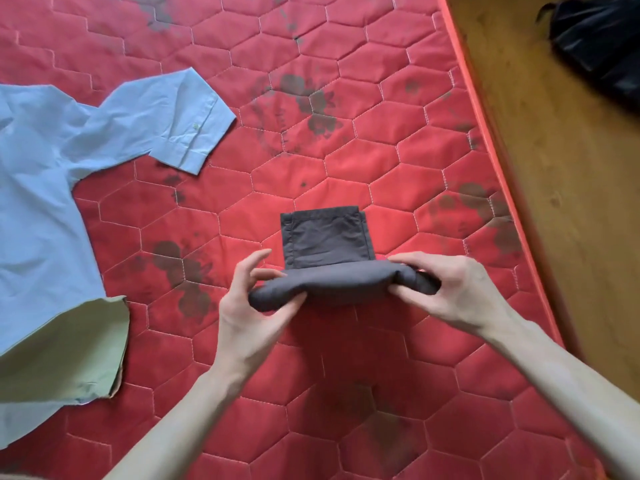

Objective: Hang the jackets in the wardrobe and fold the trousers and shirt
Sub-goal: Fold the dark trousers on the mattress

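Dark grey trousers [327, 244] lie on the red quilted mattress [381, 140], rolled up from the near end, with a short flat piece still lying beyond the roll. My left hand [247, 306] grips the roll's left end, thumb on top and fingers partly lifted. My right hand [446, 289] grips the roll's right end, fingers curled over it. A light blue shirt [52, 161] is spread flat at the left, one sleeve reaching toward the middle.
A pale green garment [69, 348] lies on the shirt's lower part at the left. The mattress edge runs diagonally at the right, with wooden floor [554, 168] beyond. A black bag [602, 46] sits on the floor at the top right.
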Tool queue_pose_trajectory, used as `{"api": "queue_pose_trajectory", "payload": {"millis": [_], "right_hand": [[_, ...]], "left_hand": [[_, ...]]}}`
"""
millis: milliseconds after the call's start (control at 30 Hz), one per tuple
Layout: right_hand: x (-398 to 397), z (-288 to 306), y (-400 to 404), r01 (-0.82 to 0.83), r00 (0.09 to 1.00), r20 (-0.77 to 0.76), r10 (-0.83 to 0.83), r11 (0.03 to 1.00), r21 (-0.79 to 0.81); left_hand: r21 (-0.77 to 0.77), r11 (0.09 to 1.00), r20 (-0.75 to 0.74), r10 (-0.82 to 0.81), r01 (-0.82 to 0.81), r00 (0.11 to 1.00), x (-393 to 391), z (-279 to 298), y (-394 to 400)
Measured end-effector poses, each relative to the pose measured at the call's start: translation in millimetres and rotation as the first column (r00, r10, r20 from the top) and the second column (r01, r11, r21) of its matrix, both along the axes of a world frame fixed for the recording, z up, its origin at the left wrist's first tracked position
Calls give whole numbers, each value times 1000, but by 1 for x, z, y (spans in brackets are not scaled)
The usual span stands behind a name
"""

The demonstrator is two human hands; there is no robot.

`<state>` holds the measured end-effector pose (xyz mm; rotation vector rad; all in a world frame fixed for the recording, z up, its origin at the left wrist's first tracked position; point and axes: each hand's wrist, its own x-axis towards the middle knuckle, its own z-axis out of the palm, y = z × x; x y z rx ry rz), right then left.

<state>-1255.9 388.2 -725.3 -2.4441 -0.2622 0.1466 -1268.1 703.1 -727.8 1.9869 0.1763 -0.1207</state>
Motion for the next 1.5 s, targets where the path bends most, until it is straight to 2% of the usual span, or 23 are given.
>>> {"api": "queue_pose_trajectory", "payload": {"millis": [100,200,300,400,500,567,700,767,833,900,1000,1067,1167,1200,1267,1300,1333,1400,1433,1500], "right_hand": [[20,4,12,143,984,84,-154,982,122],[35,-3,31,350,919,95,-382,903,250],[48,-23,48,558,814,-35,-580,763,327],[59,-48,61,631,773,-250,-583,667,396],[61,-70,65,650,746,-431,-508,699,299],[58,-79,65,629,744,-436,-506,751,202],[57,-80,61,585,806,-184,-563,806,93],[62,-80,59,537,842,-60,-537,843,-16],[70,-82,57,457,888,21,-458,881,-122],[79,-87,54,370,927,11,-375,907,-200],[86,-87,54,368,913,-109,-392,910,-188],[88,-84,56,423,892,-102,-440,893,-152],[92,-74,62,597,790,-148,-595,802,-37],[96,-71,64,675,723,-222,-654,738,27],[100,-72,64,814,571,-429,-700,549,188],[101,-74,64,850,522,-507,-686,466,244],[101,-77,63,860,508,-539,-672,430,275],[96,-80,66,829,554,-534,-638,479,288],[91,-82,70,793,598,-500,-627,555,252],[80,-87,78,708,675,-359,-645,703,69]], "left_hand": [[-3,975,-73,221,-222,972,11,4,-7],[-60,941,-171,320,-334,932,33,-5,-14],[-103,929,-332,304,-354,893,50,-26,-20],[37,959,-436,267,-280,859,56,-51,-20],[111,967,-512,252,-228,821,62,-57,-19],[164,966,-528,255,-198,810,67,-56,-18],[226,963,-559,253,-148,790,75,-53,-14],[224,964,-573,247,-141,782,79,-53,-9],[199,971,-577,227,-135,784,82,-55,-2],[159,977,-586,208,-141,783,84,-57,3],[41,985,-624,155,-167,766,85,-59,1],[-93,976,-658,90,-199,747,86,-62,-4],[-178,960,-653,50,-218,756,84,-67,-8],[-185,958,-640,51,-218,766,81,-68,-8],[-206,952,-623,50,-226,780,76,-70,-7],[-220,948,-623,44,-229,781,73,-72,-6],[-237,942,-627,38,-236,778,71,-74,-4],[-271,922,-641,39,-275,766,71,-80,1],[-286,912,-647,42,-294,761,72,-82,3],[-307,902,-648,37,-305,761,72,-87,6]]}}
